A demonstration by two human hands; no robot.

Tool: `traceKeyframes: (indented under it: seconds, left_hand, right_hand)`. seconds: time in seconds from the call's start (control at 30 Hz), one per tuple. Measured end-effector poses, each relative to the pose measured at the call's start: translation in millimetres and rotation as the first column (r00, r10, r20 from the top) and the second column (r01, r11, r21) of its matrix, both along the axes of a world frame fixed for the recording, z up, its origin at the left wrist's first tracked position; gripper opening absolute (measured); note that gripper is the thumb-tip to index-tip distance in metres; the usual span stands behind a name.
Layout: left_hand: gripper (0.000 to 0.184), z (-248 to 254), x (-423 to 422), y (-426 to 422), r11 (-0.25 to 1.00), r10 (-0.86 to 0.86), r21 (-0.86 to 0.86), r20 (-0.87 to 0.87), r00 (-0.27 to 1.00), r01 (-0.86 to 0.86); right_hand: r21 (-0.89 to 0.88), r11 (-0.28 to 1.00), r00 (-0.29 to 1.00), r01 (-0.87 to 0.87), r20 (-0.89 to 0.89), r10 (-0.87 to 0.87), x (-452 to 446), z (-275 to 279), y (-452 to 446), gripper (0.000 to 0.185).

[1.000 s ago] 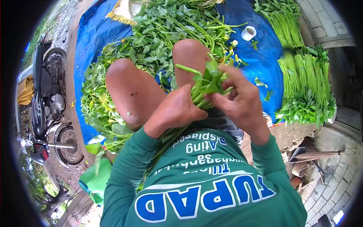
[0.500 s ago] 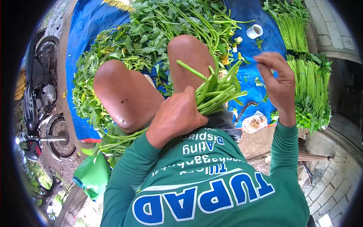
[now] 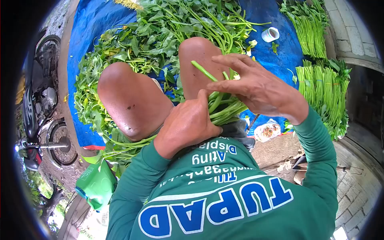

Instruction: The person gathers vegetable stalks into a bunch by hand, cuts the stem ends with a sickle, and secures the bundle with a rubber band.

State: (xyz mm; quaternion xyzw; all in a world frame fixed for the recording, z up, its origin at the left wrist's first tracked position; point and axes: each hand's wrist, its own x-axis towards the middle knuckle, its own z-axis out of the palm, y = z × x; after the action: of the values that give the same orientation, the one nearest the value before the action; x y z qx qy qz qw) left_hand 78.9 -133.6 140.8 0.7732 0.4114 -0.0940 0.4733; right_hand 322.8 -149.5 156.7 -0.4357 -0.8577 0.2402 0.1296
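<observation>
My left hand [image 3: 186,126] is wrapped round a bunch of leafy green stems [image 3: 228,110], which look like water spinach, held against my lap. The cut ends point right, and longer stems trail out to the left under my forearm. Over the bunch, my right hand [image 3: 256,88] is open, thumb and fingers spread on either side of a stem [image 3: 204,71] that sticks up above the others. Its palm side and some fingertips are hidden from me. Beyond my knees lies a large heap of loose leafy stems [image 3: 160,30].
A blue tarp [image 3: 276,54] lies under the greens. Tied bundles [image 3: 322,84] of stems are stacked at the right, with a white cup [image 3: 270,35] nearby. At the left stand a green plastic container [image 3: 96,184] and a motorcycle [image 3: 44,100].
My right hand has moved left and down, from over the tarp to the bunch, and its fingers have spread. My left hand keeps its hold in about the same place.
</observation>
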Motion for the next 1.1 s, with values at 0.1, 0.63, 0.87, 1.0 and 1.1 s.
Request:
traceKeyframes:
  seconds: [0.1,0.63,0.87,1.0,1.1]
  left_hand:
    - [0.072,1.8,-0.3,0.5,1.0,-0.016,0.0,-0.015,1.0,0.016]
    - [0.066,-21.8,10.8,14.7,0.991,-0.129,-0.043,-0.032,0.991,0.128]
    - [0.048,-7.8,11.4,-8.4,0.988,-0.085,0.123,-0.093,0.992,0.096]
    - [0.05,-0.6,11.1,-16.5,0.985,-0.089,0.138,-0.102,0.991,0.103]
    - [0.051,-1.3,11.7,-17.4,0.988,-0.082,0.125,-0.103,0.991,0.095]
  right_hand:
    - [0.117,0.992,0.992,-0.052,0.116,0.038,-0.5,13.5,-0.4,0.023]
    - [0.186,0.929,0.928,0.321,-0.258,-0.269,-21.0,16.7,-51.5,0.023]
    - [-0.116,0.916,0.903,0.383,-0.162,-0.398,-19.1,-13.4,-87.3,0.049]
    - [-0.153,0.917,0.919,0.369,-0.088,-0.385,2.3,-14.4,-77.1,0.059]
    - [-0.108,0.936,0.942,0.335,0.066,-0.33,-1.5,-6.4,-69.0,0.059]
